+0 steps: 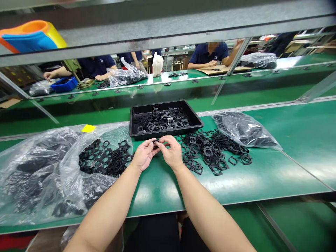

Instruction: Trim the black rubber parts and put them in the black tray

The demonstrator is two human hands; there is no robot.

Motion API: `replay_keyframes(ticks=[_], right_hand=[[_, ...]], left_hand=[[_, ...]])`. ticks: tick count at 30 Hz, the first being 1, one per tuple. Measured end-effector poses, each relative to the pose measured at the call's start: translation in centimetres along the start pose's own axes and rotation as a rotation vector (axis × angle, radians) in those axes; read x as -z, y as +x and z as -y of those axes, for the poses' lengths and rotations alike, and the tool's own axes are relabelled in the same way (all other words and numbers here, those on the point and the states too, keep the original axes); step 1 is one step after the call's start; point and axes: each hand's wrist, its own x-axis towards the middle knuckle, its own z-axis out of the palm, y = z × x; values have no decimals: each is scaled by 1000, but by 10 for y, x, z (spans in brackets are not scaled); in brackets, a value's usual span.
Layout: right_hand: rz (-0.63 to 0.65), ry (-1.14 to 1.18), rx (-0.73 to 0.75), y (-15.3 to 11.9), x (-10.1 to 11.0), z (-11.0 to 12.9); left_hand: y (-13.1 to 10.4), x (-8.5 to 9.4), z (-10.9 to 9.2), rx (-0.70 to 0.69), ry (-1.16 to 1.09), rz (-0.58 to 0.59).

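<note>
My left hand [144, 154] and my right hand [171, 151] meet in front of a black tray [168, 133]. Between their fingertips they pinch a small black ring-shaped part [155, 141], mostly covered by the fingers. The tray holds many black parts [162, 119] with round openings. To the right of my right hand lies a loose pile of black ring-like parts [208, 150] on the green table. Left of my left hand, more flat black parts [105, 157] spill from the mouth of a clear plastic bag [70, 168].
Another clear bag [244, 129] of black parts lies at the right. A yellow note [88, 128] rests on the left bag. A metal shelf [162, 26] spans overhead, with an orange, blue and yellow object [34, 36] on it. Co-workers sit across a green line with a blue bin [64, 85].
</note>
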Motion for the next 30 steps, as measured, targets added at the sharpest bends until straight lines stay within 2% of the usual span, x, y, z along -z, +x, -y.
replay_keyframes(ticks=[6, 11, 18, 25, 30], right_hand=[[-15, -39, -11, 0, 0, 1], [2, 19, 8, 1, 0, 1], [26, 175, -229, 2, -1, -2], [-41, -15, -7, -1, -1, 3], [-21, -43, -28, 0, 1, 2]], left_hand=[[-1, -2, 0, 6, 7, 9], [-1, 0, 0, -1, 21, 11], [-3, -4, -1, -12, 75, 11], [-3, -7, -1, -9, 35, -20], [-2, -6, 0, -23, 50, -8]])
